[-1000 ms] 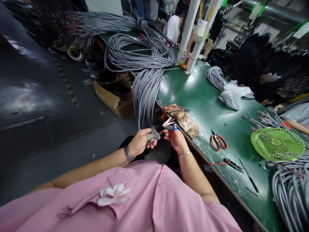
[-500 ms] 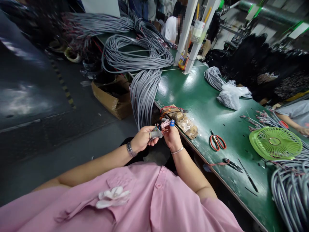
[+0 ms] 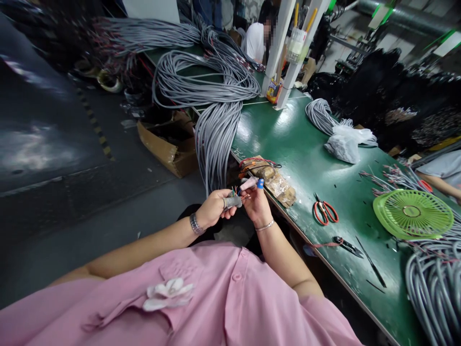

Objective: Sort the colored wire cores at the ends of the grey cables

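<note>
My left hand (image 3: pixel 213 207) is closed round the end of a thick grey cable (image 3: pixel 232 203), with the thumb lying along it. Thin coloured wires (image 3: pixel 235 190) fan out from the cable's end toward my right hand (image 3: pixel 257 206). On that hand, blue wrapping covers the thumb tip and a pale pink cover sits on a finger. Its fingers are curled at the reddish wire ends (image 3: pixel 246 197); the exact grip is partly hidden. Just beyond, at the table edge, lies a worn wooden block (image 3: pixel 275 181) with clear tape and orange-red wires on it.
On the green table (image 3: pixel 288 137) lie red-handled scissors (image 3: pixel 324 211), black snips (image 3: pixel 347 246), a thin black tool (image 3: pixel 370 262) and a green basket (image 3: pixel 412 214). Grey cable coils (image 3: pixel 205 79) hang over the far edge. A cardboard box (image 3: pixel 167 144) stands on the floor. Co-workers sit nearby.
The pink-covered finger and blue-wrapped thumb of my right hand have shifted slightly. My left hand keeps its hold on the cable. A co-worker's arm at right has moved a little.
</note>
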